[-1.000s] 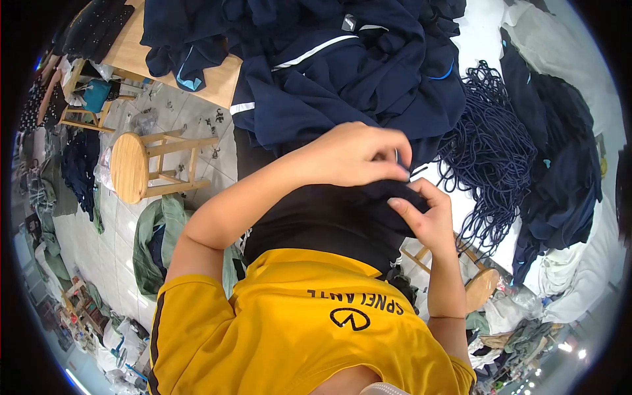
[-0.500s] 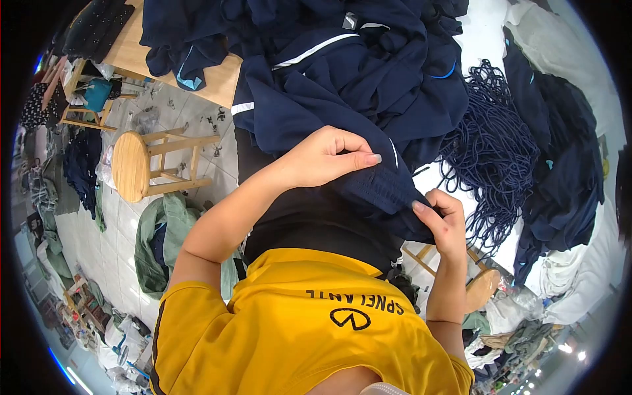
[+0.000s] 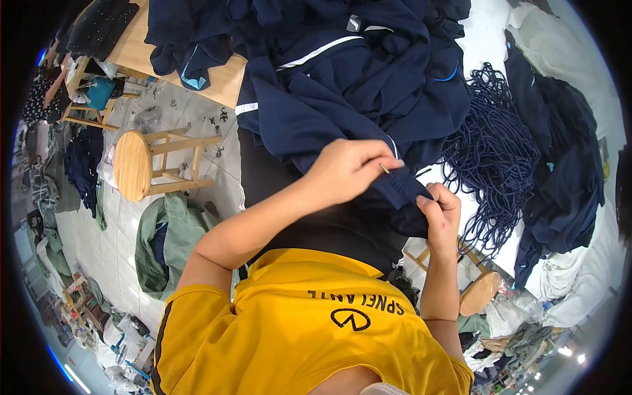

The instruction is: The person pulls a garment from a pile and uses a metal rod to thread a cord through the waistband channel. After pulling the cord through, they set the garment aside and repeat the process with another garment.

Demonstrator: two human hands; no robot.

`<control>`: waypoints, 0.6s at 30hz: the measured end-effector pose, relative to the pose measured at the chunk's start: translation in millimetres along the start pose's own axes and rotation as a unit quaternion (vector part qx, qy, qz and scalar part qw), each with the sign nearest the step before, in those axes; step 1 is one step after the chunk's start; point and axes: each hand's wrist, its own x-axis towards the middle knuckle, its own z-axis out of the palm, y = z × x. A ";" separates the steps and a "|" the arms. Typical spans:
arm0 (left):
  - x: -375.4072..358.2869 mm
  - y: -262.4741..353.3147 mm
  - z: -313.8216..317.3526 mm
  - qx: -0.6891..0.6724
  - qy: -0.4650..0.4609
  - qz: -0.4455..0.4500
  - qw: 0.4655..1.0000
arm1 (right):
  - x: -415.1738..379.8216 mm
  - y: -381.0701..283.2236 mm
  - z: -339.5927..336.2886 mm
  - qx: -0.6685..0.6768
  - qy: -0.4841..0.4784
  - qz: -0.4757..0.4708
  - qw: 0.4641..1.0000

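A heap of navy garments (image 3: pixel 355 85) with white stripes spreads down onto my lap. My left hand (image 3: pixel 352 170) is closed, thumb and forefinger pinching a small, thin, metal-coloured object (image 3: pixel 385 168) right over the gathered navy edge (image 3: pixel 398 189); what exactly it is cannot be made out. On the other side of that edge, my right hand (image 3: pixel 441 212) is closed on the navy fabric, thumb on top. A short dark cord end (image 3: pixel 423 172) shows against the white surface between the hands.
Tangled navy cords (image 3: pixel 497 151) lie on the white table (image 3: pixel 477 36) at right, beside more navy fabric (image 3: pixel 563 151). A wooden stool (image 3: pixel 133 164) stands at left, near green cloth (image 3: pixel 184 230) on the floor. Another stool (image 3: pixel 480 293) is at lower right.
My left hand has moved right and slightly down, closer to my right hand, and the small thin object now shows in its fingers. The fabric edge between the hands has shifted slightly right.
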 end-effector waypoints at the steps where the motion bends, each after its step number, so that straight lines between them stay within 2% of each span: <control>1: -0.9 5.0 7.0 0.058 -0.031 -0.025 0.998 | 1.4 2.2 4.6 0.040 -0.002 -0.006 0.999; 2: -2.9 -1.9 17.1 0.116 -0.039 0.035 0.992 | 3.4 6.0 11.3 0.078 -0.002 -0.009 0.997; 4: -3.8 -8.2 38.9 0.011 0.035 0.044 0.998 | 13.5 5.6 23.2 0.115 0.001 -0.042 0.992; 5: -7.5 -10.0 38.8 -0.062 0.016 -0.031 0.997 | 18.8 2.5 29.0 0.114 0.005 -0.068 0.991; 6: -10.9 -12.6 44.8 -0.129 0.069 -0.011 0.989 | 22.2 -1.1 32.2 0.112 0.008 -0.092 0.989; 8: -10.7 -17.7 56.0 -0.259 0.169 0.033 0.951 | 29.4 -9.2 37.2 0.088 -0.006 -0.081 0.993; 9: -11.6 -13.0 51.6 -0.243 0.171 0.027 0.954 | 30.6 -12.2 43.3 0.090 -0.006 -0.076 0.993; 10: -6.1 -1.1 44.8 -0.175 0.207 0.066 0.960 | 32.0 -13.8 47.8 0.092 -0.004 -0.073 0.993; 12: 3.8 10.3 27.4 -0.104 0.179 0.095 0.974 | 37.4 -9.4 53.8 -0.008 -0.015 -0.143 0.990; 13: 11.6 16.5 14.4 -0.172 0.140 0.072 0.972 | 39.8 -7.1 58.0 -0.070 -0.003 -0.195 0.978; 14: 18.0 23.5 2.3 -0.114 0.144 0.133 0.974 | 41.9 -11.0 58.7 -0.138 0.002 -0.230 0.963; 16: 25.2 39.9 -21.0 -0.144 0.148 0.191 0.960 | 50.6 -19.2 56.6 -0.283 0.053 -0.315 0.905; 18: 31.2 61.3 -47.5 -0.134 0.179 0.301 0.927 | 70.6 -8.1 30.0 -0.370 0.097 -0.298 0.874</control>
